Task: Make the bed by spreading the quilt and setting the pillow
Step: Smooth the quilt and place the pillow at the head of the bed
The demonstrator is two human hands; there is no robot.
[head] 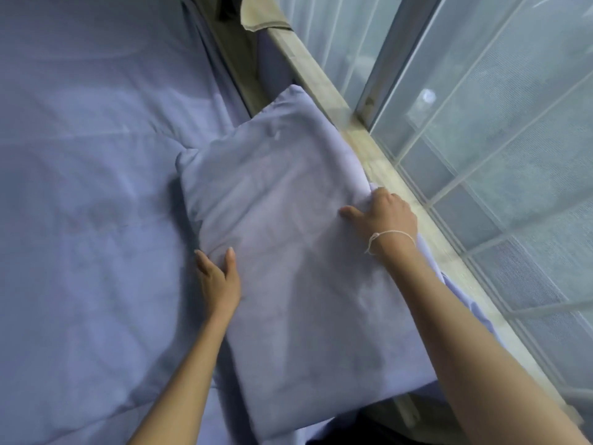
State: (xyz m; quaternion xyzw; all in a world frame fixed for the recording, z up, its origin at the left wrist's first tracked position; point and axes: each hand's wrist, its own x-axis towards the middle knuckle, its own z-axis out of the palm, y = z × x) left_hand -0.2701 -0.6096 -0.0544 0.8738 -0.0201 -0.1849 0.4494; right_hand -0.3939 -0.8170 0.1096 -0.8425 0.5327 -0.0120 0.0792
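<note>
A: Bed by the window (481, 123), quilt (80, 187) spread flat on the left. Pillow?
B: pillow (288, 252) on the right edge beside the sill (362, 136). left hand (218, 277) fingers straight against its left side; right hand (385, 213) fingers curled, gripping its right edge.

Both forearms bare, reaching up from bottom edge of frame. L arm rises from bottom centre-left; left hand (218, 274) sits centre-left, palm turned inward, fingers straight, thumb apart from them, pressing flat vs the pillow's (288, 252) side. R arm comes in from lower right corner, runs diagonally up-left; right hand (383, 213) is right of centre, knuckles up, fingers curled over the pillow's edge, thumb stretched left. Thin string band (390, 237) round R wrist.
</note>
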